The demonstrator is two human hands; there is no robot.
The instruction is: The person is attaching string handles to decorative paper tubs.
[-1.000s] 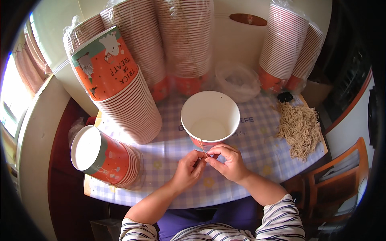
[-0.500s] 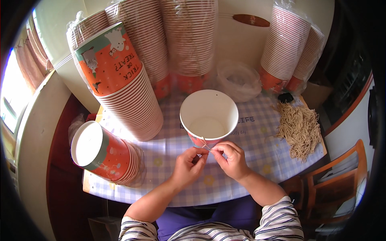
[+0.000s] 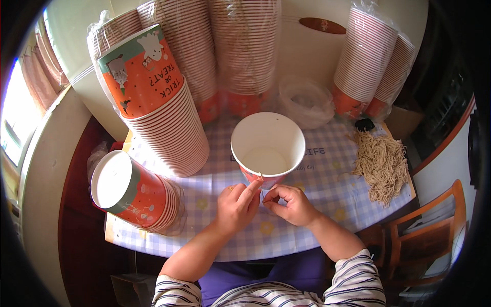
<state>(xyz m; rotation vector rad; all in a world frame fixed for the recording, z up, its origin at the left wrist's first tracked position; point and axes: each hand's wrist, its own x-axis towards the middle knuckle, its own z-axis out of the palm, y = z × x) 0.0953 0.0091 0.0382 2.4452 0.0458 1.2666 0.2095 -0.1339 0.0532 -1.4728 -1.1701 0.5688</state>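
Note:
An orange paper cup with a white inside stands open side up on the checked tablecloth in front of me. My left hand and my right hand meet at the cup's near rim. Both pinch a thin pale string that hangs from a hole near the rim. The left forefinger points up at the rim.
A tilted stack of orange printed cups leans at the left, a shorter stack lies on its side beside it. Bagged cup stacks line the back. A pile of tan strings and a clear plastic bag lie right.
Both hands have shifted slightly on the string at the cup's near rim; the left forefinger now reaches up to the rim. The cup stays in place.

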